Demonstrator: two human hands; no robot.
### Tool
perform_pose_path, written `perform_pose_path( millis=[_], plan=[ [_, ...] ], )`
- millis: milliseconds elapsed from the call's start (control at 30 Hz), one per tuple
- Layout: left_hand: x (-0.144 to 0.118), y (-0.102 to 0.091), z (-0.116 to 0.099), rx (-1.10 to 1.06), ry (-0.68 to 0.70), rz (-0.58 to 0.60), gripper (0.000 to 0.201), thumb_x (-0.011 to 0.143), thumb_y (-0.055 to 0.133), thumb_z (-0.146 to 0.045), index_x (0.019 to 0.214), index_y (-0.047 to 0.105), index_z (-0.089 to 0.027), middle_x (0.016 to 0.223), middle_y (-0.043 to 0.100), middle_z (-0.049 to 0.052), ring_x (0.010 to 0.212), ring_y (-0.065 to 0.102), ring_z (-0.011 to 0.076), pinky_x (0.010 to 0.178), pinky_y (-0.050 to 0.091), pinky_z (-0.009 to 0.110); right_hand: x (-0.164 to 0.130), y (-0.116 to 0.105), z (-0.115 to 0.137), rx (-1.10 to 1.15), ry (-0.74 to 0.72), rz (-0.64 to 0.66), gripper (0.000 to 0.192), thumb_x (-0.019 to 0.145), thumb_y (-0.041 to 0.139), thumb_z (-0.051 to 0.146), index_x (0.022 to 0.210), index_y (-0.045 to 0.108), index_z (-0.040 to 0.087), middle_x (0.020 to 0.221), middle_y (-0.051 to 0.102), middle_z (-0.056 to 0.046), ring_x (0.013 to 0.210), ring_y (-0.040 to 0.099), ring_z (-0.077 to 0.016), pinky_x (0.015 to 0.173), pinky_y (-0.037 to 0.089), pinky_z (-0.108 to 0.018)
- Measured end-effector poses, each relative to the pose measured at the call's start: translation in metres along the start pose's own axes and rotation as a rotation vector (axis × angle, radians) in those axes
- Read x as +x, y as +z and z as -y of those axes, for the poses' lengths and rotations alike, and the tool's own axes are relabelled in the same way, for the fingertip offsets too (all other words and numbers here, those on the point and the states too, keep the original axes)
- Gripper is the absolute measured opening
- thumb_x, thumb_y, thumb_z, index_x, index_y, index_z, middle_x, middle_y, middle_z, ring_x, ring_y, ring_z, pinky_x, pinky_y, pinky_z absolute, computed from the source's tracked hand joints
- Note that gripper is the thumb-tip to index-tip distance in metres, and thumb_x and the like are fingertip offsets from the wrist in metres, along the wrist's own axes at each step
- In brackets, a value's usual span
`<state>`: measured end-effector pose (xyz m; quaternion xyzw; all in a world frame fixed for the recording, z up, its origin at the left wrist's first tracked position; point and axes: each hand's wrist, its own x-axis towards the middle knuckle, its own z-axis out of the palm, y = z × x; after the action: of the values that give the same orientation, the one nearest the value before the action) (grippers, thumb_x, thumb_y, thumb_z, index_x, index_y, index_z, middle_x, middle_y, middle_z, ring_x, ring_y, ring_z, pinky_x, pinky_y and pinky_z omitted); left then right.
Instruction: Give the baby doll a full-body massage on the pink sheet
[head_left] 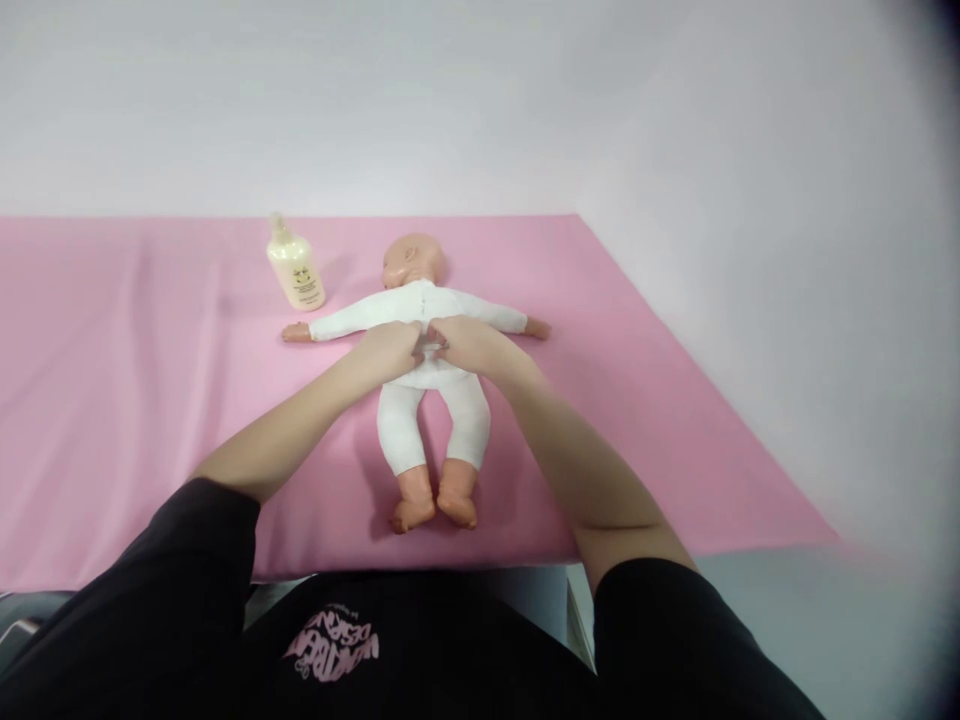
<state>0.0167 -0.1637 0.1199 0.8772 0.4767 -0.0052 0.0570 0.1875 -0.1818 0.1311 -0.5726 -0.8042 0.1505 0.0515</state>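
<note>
A baby doll (409, 300) with a white cloth body and limbs lies on the pink cover, its head turned to the left and its arms spread wide. Its bare feet point toward me. My left hand (390, 350) and my right hand (469, 343) meet over the middle of its trunk. Both have bent fingers, which seem to pinch the white cloth from either side of a small gap. The fingertips are partly hidden, as is the cloth beneath them.
A pump bottle (298, 272) of pale yellow liquid stands to the left of the doll's head. The pink cover (637, 430) drapes over the table, with folds on the left. A plain pale wall (450, 110) rises behind it.
</note>
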Motion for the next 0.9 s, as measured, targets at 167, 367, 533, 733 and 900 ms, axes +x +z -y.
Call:
perform_pose_path(
  millis=[167, 367, 533, 733, 900],
  plan=[
    [0.011, 0.012, 0.006, -0.012, -0.004, -0.071, 0.030, 0.096, 0.051, -0.033, 0.115, 0.068, -0.016, 0.108, 0.076, 0.012, 0.099, 0.071, 0.0293, 0.078, 0.050, 0.036, 0.005, 0.004, 0.001, -0.016, -0.015, -0.030, 0.031, 0.097, 0.050, 0.017, 0.119, 0.071, 0.015, 0.110, 0.075, -0.015, 0.103, 0.069, -0.0276, 0.095, 0.051, -0.038],
    [0.020, 0.020, 0.010, -0.023, 0.026, -0.172, 0.028, 0.097, 0.052, -0.031, 0.105, 0.075, -0.017, 0.116, 0.067, 0.014, 0.110, 0.063, 0.0310, 0.091, 0.049, 0.042, 0.022, 0.024, -0.020, -0.045, -0.135, -0.178, 0.028, 0.095, 0.046, 0.012, 0.098, 0.074, 0.014, 0.115, 0.067, -0.014, 0.108, 0.062, -0.0261, 0.099, 0.047, -0.038],
    [0.029, 0.028, 0.016, -0.032, 0.053, -0.231, 0.027, 0.097, 0.051, -0.030, 0.101, 0.074, -0.016, 0.115, 0.068, 0.014, 0.109, 0.061, 0.0306, 0.096, 0.047, 0.044, 0.032, 0.033, -0.028, -0.052, -0.155, -0.191, 0.027, 0.095, 0.044, 0.012, 0.101, 0.070, 0.013, 0.113, 0.068, -0.013, 0.104, 0.061, -0.0251, 0.098, 0.045, -0.037],
    [0.034, 0.035, 0.020, -0.081, 0.045, -0.294, 0.028, 0.095, 0.052, -0.025, 0.115, 0.068, -0.014, 0.115, 0.073, 0.013, 0.108, 0.064, 0.0296, 0.095, 0.048, 0.041, 0.036, 0.038, -0.030, 0.013, -0.129, -0.244, 0.030, 0.096, 0.048, 0.014, 0.121, 0.064, 0.011, 0.123, 0.070, -0.015, 0.111, 0.059, -0.0263, 0.101, 0.044, -0.037],
    [0.037, 0.040, 0.023, -0.124, 0.045, -0.319, 0.030, 0.098, 0.048, -0.027, 0.117, 0.069, -0.016, 0.119, 0.072, 0.011, 0.113, 0.062, 0.0295, 0.100, 0.046, 0.043, 0.044, 0.044, -0.037, 0.026, -0.151, -0.240, 0.035, 0.099, 0.045, 0.019, 0.125, 0.067, 0.012, 0.126, 0.068, -0.016, 0.114, 0.058, -0.0280, 0.106, 0.042, -0.040]
  ],
)
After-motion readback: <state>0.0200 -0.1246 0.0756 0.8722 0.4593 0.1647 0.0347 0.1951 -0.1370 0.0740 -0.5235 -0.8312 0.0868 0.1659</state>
